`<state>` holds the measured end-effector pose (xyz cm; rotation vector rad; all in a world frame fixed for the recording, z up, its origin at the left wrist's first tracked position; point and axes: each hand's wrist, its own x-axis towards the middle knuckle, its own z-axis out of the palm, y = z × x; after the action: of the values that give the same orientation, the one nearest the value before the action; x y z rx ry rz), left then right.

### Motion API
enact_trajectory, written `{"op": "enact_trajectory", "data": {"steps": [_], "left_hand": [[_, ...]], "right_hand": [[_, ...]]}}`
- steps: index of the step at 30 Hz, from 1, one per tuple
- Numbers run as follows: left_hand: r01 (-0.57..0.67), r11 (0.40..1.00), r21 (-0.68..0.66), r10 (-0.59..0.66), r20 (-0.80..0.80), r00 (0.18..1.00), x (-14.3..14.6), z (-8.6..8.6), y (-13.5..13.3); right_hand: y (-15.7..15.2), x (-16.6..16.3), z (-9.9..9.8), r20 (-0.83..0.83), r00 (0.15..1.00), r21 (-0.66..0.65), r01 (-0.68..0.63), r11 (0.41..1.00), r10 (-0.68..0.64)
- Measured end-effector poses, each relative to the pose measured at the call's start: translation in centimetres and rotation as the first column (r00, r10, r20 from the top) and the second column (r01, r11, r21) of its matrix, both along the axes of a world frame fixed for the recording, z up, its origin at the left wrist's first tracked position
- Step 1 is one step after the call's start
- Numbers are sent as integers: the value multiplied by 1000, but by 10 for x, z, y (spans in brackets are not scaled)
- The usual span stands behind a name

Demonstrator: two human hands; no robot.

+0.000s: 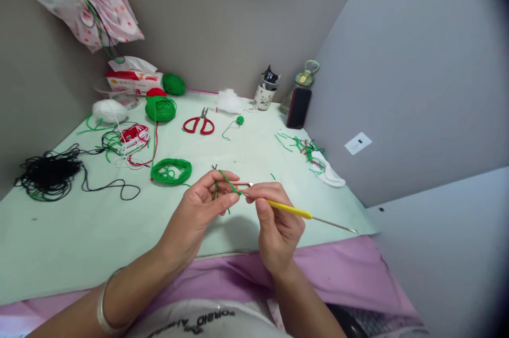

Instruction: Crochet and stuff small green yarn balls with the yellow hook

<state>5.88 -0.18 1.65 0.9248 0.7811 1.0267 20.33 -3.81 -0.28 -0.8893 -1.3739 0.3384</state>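
Note:
In the head view my right hand (276,221) grips a crochet hook (292,209) with a yellow handle and metal ends, one end pointing right over the table. My left hand (207,203) pinches a small piece of green yarn (237,191) between thumb and fingers, with a strand running over the index finger. The hook's left tip meets the yarn at my left fingertips; the stitches are too small to make out. Just beyond the hands, a red-edged object lies partly hidden. A loose green yarn coil (170,171) rests left of my left hand.
Red-handled snips (201,122) and a small green ball (239,121) lie farther back. Black yarn (51,172), a white ball (110,110) and a green ball (160,109) are left. Yarn scraps (306,147), a phone (299,108) and a cup (265,94) stand or lie right.

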Motion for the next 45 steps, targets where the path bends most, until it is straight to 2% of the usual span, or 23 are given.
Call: {"op": "enact_trajectory", "data": {"steps": [5, 14, 19, 21, 23, 25, 26, 28, 30, 33, 35, 38, 42, 45], "left_hand": [[-4, 1000, -19, 4, -1, 1000, 0, 0, 0], [-17, 997, 76, 18, -18, 1000, -1, -4, -1], [32, 999, -22, -31, 15, 999, 1, 2, -1], [29, 997, -69, -26, 40, 999, 2, 5, -2], [39, 993, -112, -30, 80, 996, 3, 5, -3], [106, 978, -181, -78, 156, 985, 3, 5, -3], [150, 964, -218, -106, 201, 974, 2, 4, -3], [209, 943, -260, -135, 277, 952, 0, 3, -1], [195, 943, -268, -111, 299, 948, -2, 4, 2], [118, 969, -215, -67, 234, 970, -4, 7, 2], [76, 986, -147, -52, 160, 986, -3, 10, 0], [56, 994, -91, -49, 85, 995, -1, 10, -2], [62, 996, -66, -61, 25, 998, -4, 8, -1], [38, 999, -31, -39, -21, 999, -8, 8, 0]], "right_hand": [[1, -2, -1, -21, 1000, 1, 19, 1000, -19], [-1, 0, 1, -16, 1000, -5, 9, 1000, -9], [2, -1, 1, -22, 1000, -18, -4, 1000, 4], [3, -1, -2, 94, 995, 14, 32, 999, -33], [4, -1, -7, 282, 950, 126, 101, 987, -133], [5, 1, -10, 362, 905, 234, 142, 962, -222], [5, 1, -11, 341, 914, 239, 142, 961, -220], [6, 3, -9, 186, 972, 144, 115, 983, -141], [7, 4, -3, -43, 998, 25, 36, 999, -35], [9, 3, 5, -273, 956, -66, -126, 990, 104], [10, 1, 6, -275, 949, -109, -190, 976, 154], [12, 2, 4, -260, 952, -161, -206, 965, 160], [13, 7, 2, -373, 902, -192, -306, 932, 219], [11, 9, 6, -344, 913, -187, -294, 937, 218]]}}
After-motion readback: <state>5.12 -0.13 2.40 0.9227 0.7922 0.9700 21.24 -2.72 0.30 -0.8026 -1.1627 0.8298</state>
